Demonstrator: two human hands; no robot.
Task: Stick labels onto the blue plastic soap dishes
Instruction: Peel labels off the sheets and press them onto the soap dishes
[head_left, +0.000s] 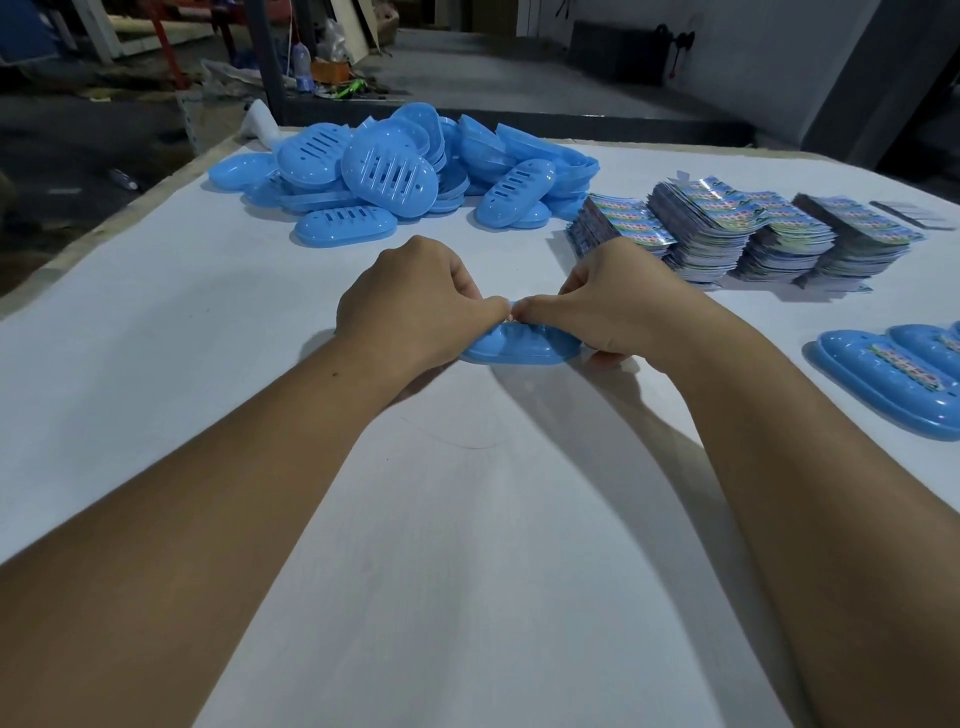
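Observation:
A blue plastic soap dish lies on the white table in the middle, held from both ends. My left hand grips its left end, thumb lying along the top. My right hand grips its right end, thumb meeting the left thumb. Both thumbs press on a small colourful label at the dish's top edge; most of the label is hidden under the fingers. A heap of unlabelled blue dishes lies at the back. Two labelled dishes lie at the right edge.
Stacks of printed labels stand in a row at the back right, behind my right hand. A thin dark strip lies at the far right. Beyond the table's far edge are a metal post, bottles and clutter on the floor.

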